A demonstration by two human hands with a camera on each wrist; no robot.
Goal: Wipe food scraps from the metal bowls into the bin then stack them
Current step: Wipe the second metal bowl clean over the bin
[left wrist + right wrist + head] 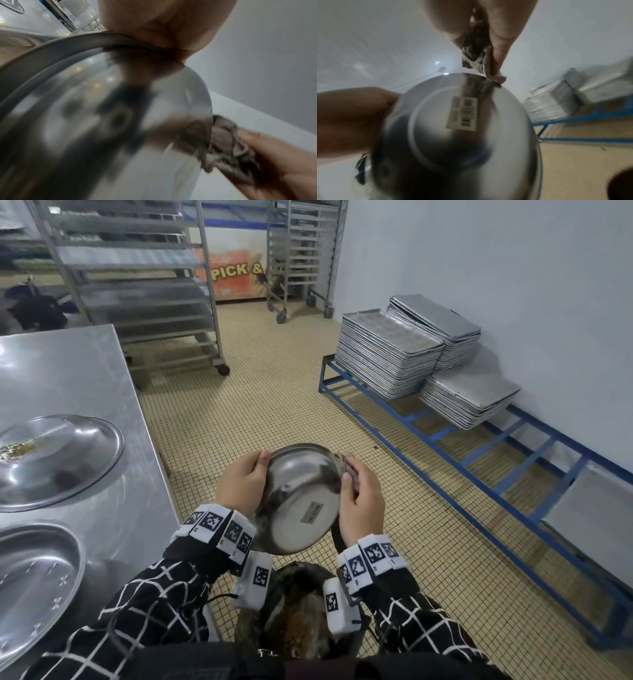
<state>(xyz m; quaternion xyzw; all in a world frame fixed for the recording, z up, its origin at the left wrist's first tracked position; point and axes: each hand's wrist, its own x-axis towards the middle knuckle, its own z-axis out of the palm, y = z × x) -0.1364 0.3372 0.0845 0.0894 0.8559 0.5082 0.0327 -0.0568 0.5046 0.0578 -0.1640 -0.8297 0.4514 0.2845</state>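
I hold a metal bowl tipped with its underside and barcode sticker facing me, above the dark bin with brown scraps inside. My left hand grips the bowl's left rim. My right hand pinches a dirty grey rag at the bowl's right rim; the rag shows in the left wrist view and the rag hangs between my fingers in the right wrist view. The bowl's inside is hidden.
On the steel table at my left lie a bowl with crumbs and another bowl. Stacks of metal trays sit on a blue rack by the right wall. Wheeled tray racks stand behind.
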